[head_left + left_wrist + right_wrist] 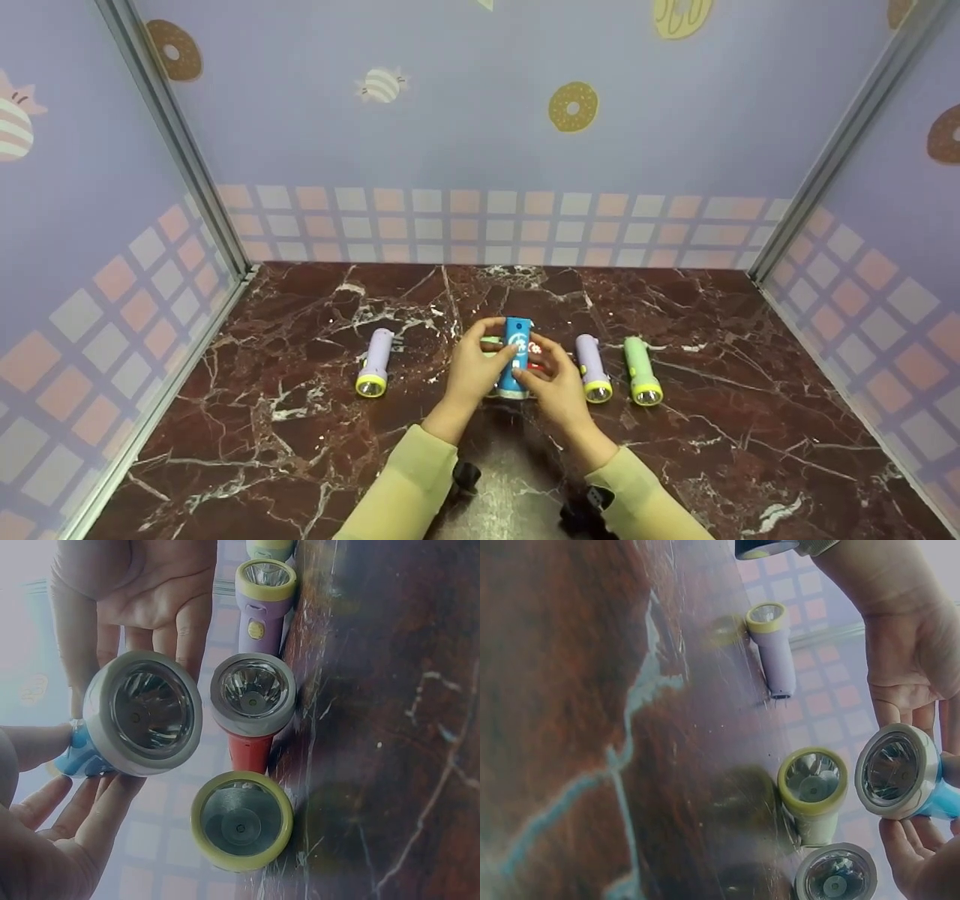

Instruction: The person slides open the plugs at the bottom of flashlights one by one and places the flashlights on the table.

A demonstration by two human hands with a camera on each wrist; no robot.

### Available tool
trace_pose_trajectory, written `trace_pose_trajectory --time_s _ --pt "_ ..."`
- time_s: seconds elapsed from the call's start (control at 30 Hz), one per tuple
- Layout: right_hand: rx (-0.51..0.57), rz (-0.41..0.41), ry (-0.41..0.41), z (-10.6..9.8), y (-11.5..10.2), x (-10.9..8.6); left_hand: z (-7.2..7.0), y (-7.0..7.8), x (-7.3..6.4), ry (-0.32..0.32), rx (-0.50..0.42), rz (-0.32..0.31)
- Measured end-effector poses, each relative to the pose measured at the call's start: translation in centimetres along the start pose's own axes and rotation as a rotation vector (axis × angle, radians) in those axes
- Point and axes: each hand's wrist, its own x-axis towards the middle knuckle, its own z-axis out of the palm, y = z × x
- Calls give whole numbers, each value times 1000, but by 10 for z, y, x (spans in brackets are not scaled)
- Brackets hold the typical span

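Both hands hold a blue flashlight with a white printed pattern, raised over the table. My left hand grips its left side, and my right hand its right side, each with a thumb on the front. In the left wrist view, the blue flashlight's pale grey head and clear lens face the camera. Just behind the hands, a red flashlight and a light green flashlight with a yellow rim stand on the table, largely hidden in the head view.
A purple flashlight lies to the left on the dark marbled table. To the right are another purple flashlight and a green one. Patterned panels enclose the table at the back and both sides.
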Motion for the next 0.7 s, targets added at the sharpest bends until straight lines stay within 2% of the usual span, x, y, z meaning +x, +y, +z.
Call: trace_pose_trajectory --time_s 0.4,0.7 --pt "-9 64 12 1 -1 0 -3 -2 1 -39 20 25" --pt "54 84 -16 5 -3 -5 -7 -6 3 -34 37 46"
